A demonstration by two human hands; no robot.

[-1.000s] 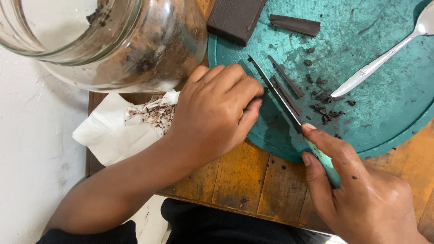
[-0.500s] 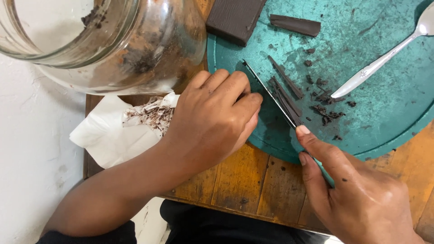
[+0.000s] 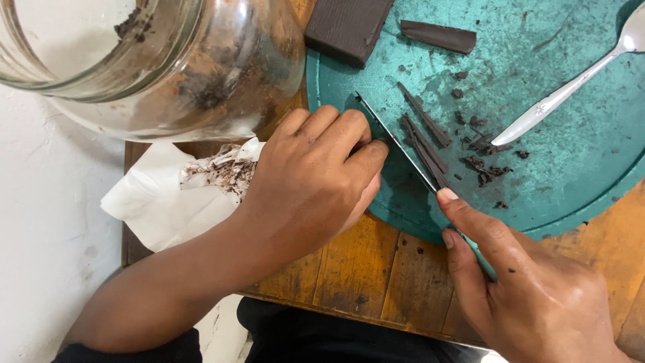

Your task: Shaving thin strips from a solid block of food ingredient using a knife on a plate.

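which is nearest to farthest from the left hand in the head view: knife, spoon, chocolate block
1. knife: its blade runs right beside the left hand fingertips, on the teal board.
2. chocolate block: up at the board's top left edge, above the hand.
3. spoon: far right of the board, past the cut chocolate strips.

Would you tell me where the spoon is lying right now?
In the head view, the spoon lies on the teal cutting board at the upper right, its handle pointing toward the chocolate shavings beside the knife.
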